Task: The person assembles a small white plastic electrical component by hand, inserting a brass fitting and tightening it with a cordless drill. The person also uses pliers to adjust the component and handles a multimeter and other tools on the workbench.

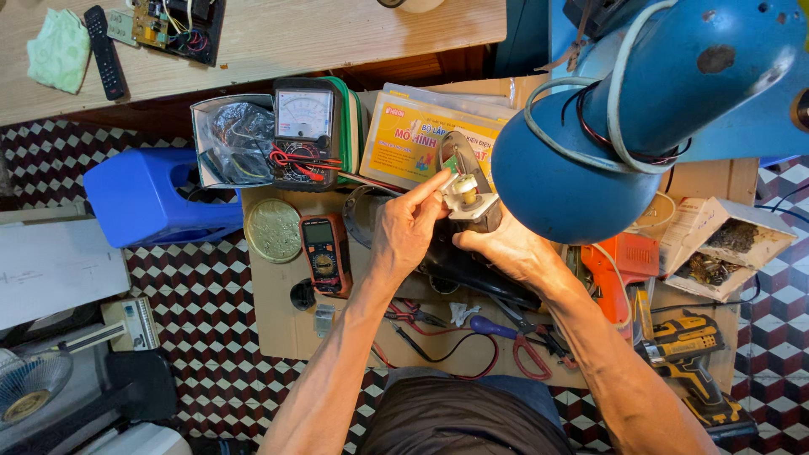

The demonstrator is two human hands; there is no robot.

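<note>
A flat yellow package with red and blue print lies upper centre; left of it an analog meter's white dial; below, an orange multimeter's grey-green screen; an open cardboard box at right

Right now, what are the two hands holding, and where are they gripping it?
A small white-and-grey motor part: left hand pinches its white top, right hand cradles it underneath.

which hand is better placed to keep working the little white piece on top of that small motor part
Probably the left hand: its fingertips already pinch the white piece from the side. The right hand is cupped under the motor part, so it seems tied up supporting it.
</note>
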